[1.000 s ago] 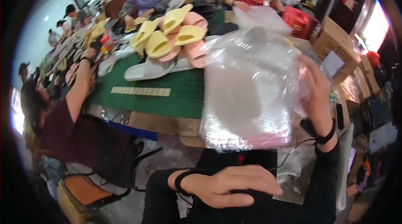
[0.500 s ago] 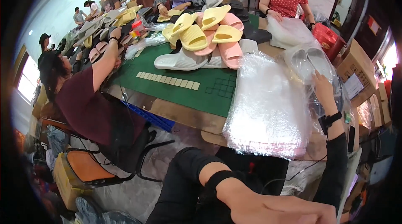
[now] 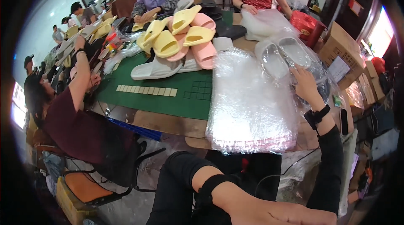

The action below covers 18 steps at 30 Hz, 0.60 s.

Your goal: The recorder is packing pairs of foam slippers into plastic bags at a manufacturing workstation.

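Observation:
A pair of clear-bagged grey slippers [image 3: 272, 62] lies at the right of the table, beyond the near edge. My right hand [image 3: 306, 85] touches the bag at the near side of the slippers, its fingers stretched out and slightly apart. Just left of it lies a stack of clear plastic bags [image 3: 252, 103]. My left hand [image 3: 277, 213] is low in front of my lap, away from the table. The lower edge cuts it off, and its fingers are not clearly seen.
Yellow, pink and grey slippers [image 3: 166, 44] are heaped on the green mat [image 3: 168, 107], behind a row of pale stickers [image 3: 146, 90]. A co-worker in maroon [image 3: 84, 120] sits at left; two people sit opposite. A cardboard box [image 3: 343, 54] stands at right.
The whole view has shifted, so the table things sit further left. My right hand stays by the bagged slippers, its fingers now more stretched out. My left hand has hardly moved.

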Each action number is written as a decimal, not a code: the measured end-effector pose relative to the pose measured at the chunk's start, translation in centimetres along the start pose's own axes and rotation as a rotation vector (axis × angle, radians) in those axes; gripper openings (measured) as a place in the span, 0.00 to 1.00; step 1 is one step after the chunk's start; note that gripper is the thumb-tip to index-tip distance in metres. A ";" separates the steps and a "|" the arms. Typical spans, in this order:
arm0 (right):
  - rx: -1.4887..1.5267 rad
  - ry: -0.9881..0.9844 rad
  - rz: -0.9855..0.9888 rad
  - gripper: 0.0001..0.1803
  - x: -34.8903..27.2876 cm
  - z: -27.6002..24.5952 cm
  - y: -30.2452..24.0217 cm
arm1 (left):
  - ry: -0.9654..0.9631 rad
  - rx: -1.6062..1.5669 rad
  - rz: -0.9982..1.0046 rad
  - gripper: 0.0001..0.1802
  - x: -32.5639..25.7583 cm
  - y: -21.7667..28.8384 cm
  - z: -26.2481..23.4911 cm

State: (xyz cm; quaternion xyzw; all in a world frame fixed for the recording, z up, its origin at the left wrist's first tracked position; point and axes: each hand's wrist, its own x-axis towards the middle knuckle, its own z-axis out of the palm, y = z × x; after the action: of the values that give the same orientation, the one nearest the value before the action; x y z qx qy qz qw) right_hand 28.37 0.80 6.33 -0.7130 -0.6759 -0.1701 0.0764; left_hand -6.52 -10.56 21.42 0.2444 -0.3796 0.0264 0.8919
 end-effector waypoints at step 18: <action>-0.260 0.475 0.414 0.27 2.2 -2.7 3.4 | 0.531 2.402 -0.463 0.15 -14.6 6.8 -18.6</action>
State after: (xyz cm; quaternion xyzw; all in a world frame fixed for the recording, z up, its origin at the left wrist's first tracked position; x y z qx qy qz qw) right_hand 31.39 1.65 10.03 -0.7794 -0.4528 -0.3970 0.1729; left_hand -6.13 5.91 3.16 0.9506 0.1276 0.2468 0.1382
